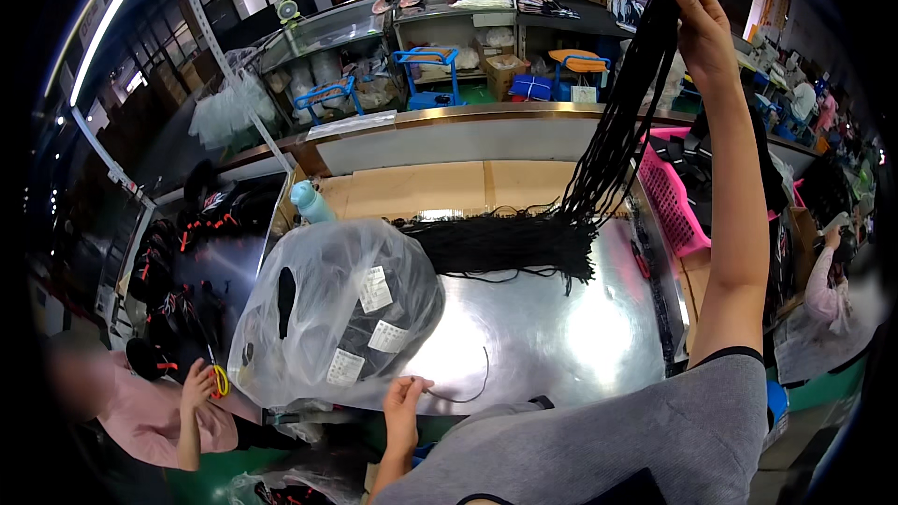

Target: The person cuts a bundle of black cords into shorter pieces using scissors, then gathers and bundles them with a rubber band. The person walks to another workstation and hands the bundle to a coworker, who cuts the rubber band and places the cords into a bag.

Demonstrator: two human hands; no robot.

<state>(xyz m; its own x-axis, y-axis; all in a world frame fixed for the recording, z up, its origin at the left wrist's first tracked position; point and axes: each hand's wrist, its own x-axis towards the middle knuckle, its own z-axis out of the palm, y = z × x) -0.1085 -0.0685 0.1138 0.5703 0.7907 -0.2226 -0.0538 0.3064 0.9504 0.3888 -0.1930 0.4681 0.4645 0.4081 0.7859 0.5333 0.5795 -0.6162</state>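
High at the upper right, my right hand [708, 33] grips one end of a bundle of black cords [622, 98]. The cords hang down slantwise, and their lower ends reach a pile of black cords [510, 241] spread across the metal table [524, 318]. Low in the middle, my left hand [404, 407] pinches a thin dark string [472, 399], whose free end curves up over the table's near part. Just beyond that hand rests a large clear plastic bag [318, 262] with dark contents and white labels.
A light-blue bottle [311, 201] stands behind the bag. A pink basket [675, 201] with black straps sits at the right, near red-handled snips [640, 260]. At the left a co-worker in pink [154, 411] holds yellow-handled scissors [219, 380]. Blue trolleys [427, 75] stand beyond the table.
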